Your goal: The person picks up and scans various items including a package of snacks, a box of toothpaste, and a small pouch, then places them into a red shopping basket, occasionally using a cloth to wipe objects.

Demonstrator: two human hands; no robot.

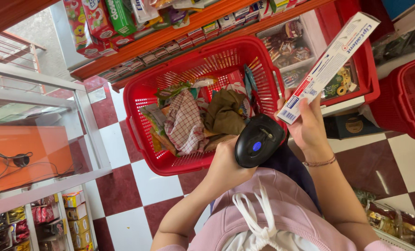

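From the head camera, looking down: the left hand (226, 162) is wrapped around the grip of a black handheld barcode scanner (258, 140), whose rounded head with a small blue light faces up toward the camera. The right hand (307, 125) is clamped on the lower end of a long white toothpaste box (328, 67) with red and blue print, fingers over its edge, the box slanting up and away toward the upper right. Scanner and box sit just beside each other, the scanner's head near the box's held end; the two hands are apart, each closed on its own thing. A thin bracelet (320, 162) circles the right wrist.

Behind both hands stands a red plastic shopping basket (144, 95) with lattice walls, resting on the red-and-white checkered floor (124, 186). Inside lie a red-and-white checked cloth (184, 123), an olive-brown cloth (225, 111) and several packets (too jumbled to tell apart). Another red basket (409, 100) shows at the right edge.

An orange shelf (189, 25) above the basket carries boxes and packets. At the left is a glass display case (31, 116), with small boxed goods on its lower shelves. The person's pink hooded top (272, 209) with white drawstrings fills the bottom.
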